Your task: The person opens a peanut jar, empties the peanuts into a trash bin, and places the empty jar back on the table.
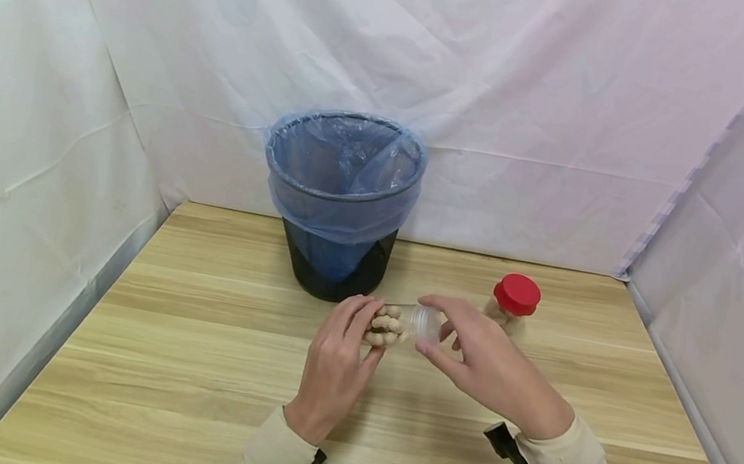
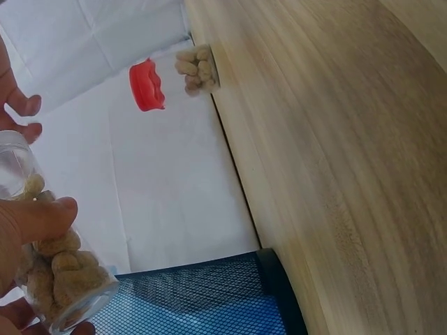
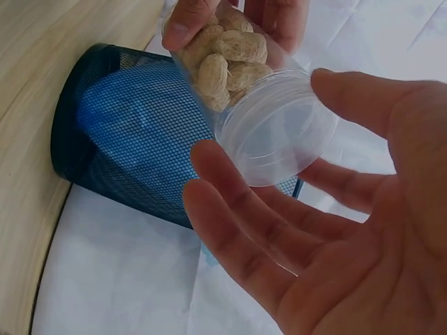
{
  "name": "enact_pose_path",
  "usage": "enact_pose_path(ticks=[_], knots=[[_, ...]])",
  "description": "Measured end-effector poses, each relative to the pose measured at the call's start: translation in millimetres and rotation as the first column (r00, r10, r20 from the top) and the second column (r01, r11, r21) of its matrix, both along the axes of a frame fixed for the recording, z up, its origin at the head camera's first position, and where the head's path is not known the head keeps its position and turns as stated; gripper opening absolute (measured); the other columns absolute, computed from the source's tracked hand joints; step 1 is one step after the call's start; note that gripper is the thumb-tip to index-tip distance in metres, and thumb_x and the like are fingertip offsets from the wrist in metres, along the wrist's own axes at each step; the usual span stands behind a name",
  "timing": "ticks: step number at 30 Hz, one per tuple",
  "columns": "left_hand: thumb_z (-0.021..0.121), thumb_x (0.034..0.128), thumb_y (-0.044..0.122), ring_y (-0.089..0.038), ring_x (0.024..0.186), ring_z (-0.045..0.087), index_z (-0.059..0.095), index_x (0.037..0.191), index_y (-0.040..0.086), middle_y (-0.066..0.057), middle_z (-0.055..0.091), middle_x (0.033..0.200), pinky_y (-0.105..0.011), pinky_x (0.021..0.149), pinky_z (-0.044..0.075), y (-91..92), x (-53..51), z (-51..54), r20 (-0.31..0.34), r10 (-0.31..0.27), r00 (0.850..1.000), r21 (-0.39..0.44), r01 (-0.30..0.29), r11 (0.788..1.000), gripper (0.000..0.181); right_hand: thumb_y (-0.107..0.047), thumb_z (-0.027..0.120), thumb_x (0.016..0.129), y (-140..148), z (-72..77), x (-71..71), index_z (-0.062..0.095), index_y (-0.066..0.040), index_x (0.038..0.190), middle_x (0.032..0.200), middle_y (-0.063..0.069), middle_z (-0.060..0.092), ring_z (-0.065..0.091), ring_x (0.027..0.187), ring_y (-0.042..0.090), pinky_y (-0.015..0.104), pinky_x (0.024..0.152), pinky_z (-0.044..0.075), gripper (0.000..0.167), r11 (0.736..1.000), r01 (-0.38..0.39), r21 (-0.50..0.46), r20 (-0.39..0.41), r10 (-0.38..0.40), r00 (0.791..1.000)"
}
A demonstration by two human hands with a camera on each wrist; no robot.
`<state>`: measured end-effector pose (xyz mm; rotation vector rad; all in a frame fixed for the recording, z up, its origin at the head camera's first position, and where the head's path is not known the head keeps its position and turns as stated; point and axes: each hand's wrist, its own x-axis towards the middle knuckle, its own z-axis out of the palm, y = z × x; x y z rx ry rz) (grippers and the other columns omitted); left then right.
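Well, in the head view the left hand (image 1: 337,352) grips the body of a clear jar (image 1: 408,316), tipped on its side with peanuts (image 1: 385,323) inside. The right hand (image 1: 497,365) is spread about the jar's pale end, thumb to one side and forefinger to the other. Beyond stands a black bin (image 1: 378,261) with a blue liner (image 1: 338,214); nearer the right hand, a second jar (image 1: 496,312) with a red lid (image 1: 519,292) sits on the bench (image 1: 190,365).

From the left wrist, thumb and fingers wrap the jar low down, over the peanuts, while the other hand's fingertips show near its far end.

From the right wrist, the thumb tip meets the ridged rim and the fingers lie apart around it; whether that translucent end is capped, I cannot tell.

The step in hand, I judge, is working at that end. The next move would call for the right fingers to close evenly there, with the left hand's hold firm.
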<state>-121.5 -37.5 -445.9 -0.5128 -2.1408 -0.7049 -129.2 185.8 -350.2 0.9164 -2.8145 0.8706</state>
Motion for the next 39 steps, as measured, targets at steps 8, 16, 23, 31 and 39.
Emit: enact_pose_path(ticks=[8, 16, 23, 31, 39], knots=[[0.093, 0.0818, 0.003, -0.028, 0.123, 0.068, 0.069, 0.133, 0.002, -0.014, 0.069, 0.13, -0.039, 0.107, 0.058, -1.0, 0.0, -0.1, 0.006, -0.003, 1.0, 0.012, 0.003, 1.0, 0.056, -0.025, 0.083, 0.097, 1.8, -2.0, 1.4, 0.053, -0.012, 0.155, 0.145, 0.006, 0.065, 0.071, 0.114, 0.018, 0.04, 0.089, 0.064, 0.066, 0.999, -0.031, 0.017, -0.089, 0.032, 0.996], [0.094, 0.0791, 0.0, -0.029, 0.124, 0.068, 0.07, 0.133, 0.002, -0.015, 0.069, 0.13, -0.04, 0.107, 0.059, -0.6, 0.1, 0.5, -0.02, 0.006, 1.0, 0.011, -0.005, 1.0, 0.059, -0.035, 0.072, 0.106, 0.7, 3.0, 0.0, 0.057, -0.008, 0.151, 0.122, 0.002, 0.074, 0.072, 0.102, 0.013, 0.033, 0.08, 0.063, 0.055, 0.998, 0.056, -0.012, 0.095, -0.054, 0.994], [0.093, 0.0798, 0.0, -0.029, 0.123, 0.068, 0.07, 0.132, 0.001, -0.016, 0.07, 0.129, -0.041, 0.106, 0.06, -0.8, 0.5, 1.3, -0.028, 0.009, 1.0, 0.008, -0.009, 1.0, 0.057, -0.025, 0.079, 0.101, 3.1, 1.5, 0.2, 0.058, -0.01, 0.15, 0.133, 0.003, 0.071, 0.072, 0.103, 0.016, 0.035, 0.083, 0.064, 0.055, 1.0, 0.015, 0.008, 0.027, -0.015, 1.0], [0.093, 0.0803, 0.0, -0.03, 0.122, 0.068, 0.07, 0.132, 0.001, -0.017, 0.07, 0.128, -0.042, 0.105, 0.06, -0.7, -0.3, 1.4, -0.033, 0.011, 0.999, 0.002, -0.011, 1.0, 0.057, -0.022, 0.087, 0.094, 4.7, 0.4, 1.8, 0.051, -0.013, 0.156, 0.149, 0.005, 0.061, 0.069, 0.116, 0.021, 0.044, 0.095, 0.063, 0.073, 0.999, -0.038, 0.009, -0.08, 0.038, 0.996], [0.093, 0.0788, -0.002, -0.03, 0.124, 0.068, 0.07, 0.133, 0.002, -0.017, 0.07, 0.129, -0.042, 0.107, 0.059, 0.5, 0.3, 2.7, -0.028, 0.016, 0.999, -0.002, -0.016, 1.0, 0.059, -0.036, 0.059, 0.113, 5.8, 1.4, 0.5, 0.049, -0.013, 0.159, 0.149, 0.006, 0.064, 0.071, 0.118, 0.021, 0.048, 0.097, 0.062, 0.053, 0.999, 0.025, -0.046, 0.081, -0.022, 0.996]])
